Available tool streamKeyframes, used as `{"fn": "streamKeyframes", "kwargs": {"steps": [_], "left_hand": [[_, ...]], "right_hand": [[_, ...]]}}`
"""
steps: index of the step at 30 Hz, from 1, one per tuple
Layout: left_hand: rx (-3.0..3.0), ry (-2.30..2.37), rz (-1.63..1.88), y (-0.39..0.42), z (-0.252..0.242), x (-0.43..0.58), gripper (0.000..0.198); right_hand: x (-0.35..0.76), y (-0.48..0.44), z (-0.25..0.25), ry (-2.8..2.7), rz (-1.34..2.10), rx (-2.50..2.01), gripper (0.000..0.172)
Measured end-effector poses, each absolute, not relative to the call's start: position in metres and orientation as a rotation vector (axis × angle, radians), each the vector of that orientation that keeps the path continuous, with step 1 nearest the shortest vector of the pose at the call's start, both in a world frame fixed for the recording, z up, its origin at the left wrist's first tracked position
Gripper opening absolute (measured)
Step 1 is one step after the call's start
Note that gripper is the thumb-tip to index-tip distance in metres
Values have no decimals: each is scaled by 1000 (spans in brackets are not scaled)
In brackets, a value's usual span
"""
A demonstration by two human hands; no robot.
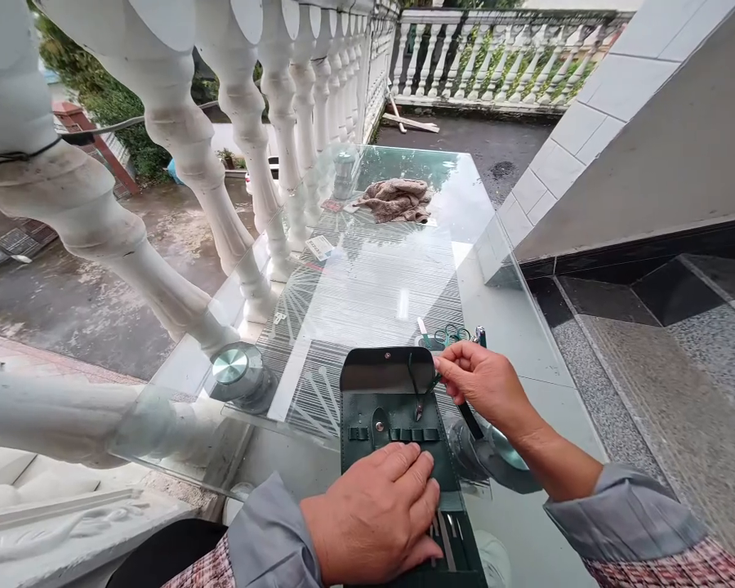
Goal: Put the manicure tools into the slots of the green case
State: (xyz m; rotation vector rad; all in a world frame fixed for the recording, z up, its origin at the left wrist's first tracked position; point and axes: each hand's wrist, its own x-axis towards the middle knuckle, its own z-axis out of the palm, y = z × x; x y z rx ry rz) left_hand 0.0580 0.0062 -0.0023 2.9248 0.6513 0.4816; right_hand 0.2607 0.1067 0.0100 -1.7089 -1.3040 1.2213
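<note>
A dark green manicure case (358, 465) lies unfolded on the glass table, its brown-lined flap (367, 371) at the far end. My left hand (380, 510) rests palm down across the lower half, fingers stretched out, partly covering slim metal tools (447, 543) in their slots. Between thumb and fingertips, my right hand (481, 380) pinches a dark handle of the cuticle nippers (419, 406), which point jaws down over the elastic loops (413, 434). Just beyond this hand lie small scissors (452, 335), a white-tipped tool (423, 329) and nail clippers (480, 336).
The glass table (514, 327) has round metal-capped legs (229, 363). A crumpled brown cloth (398, 200) and a small white card (319, 247) lie farther back. White balusters (238, 106) line the left; stone steps (637, 367) are on the right.
</note>
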Motion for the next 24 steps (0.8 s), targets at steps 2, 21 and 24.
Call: {"fn": "streamKeyframes", "kwargs": {"steps": [2,21,24], "left_hand": [[2927,644,483,6,-2,57,49],[2873,718,421,6,2,58,50],[2851,742,438,5,3,57,50]], "right_hand": [[264,108,9,-1337,1245,-1738,36],[282,111,25,-2452,889,-1820,35],[287,111,30,-2549,964,-1739,37]]}}
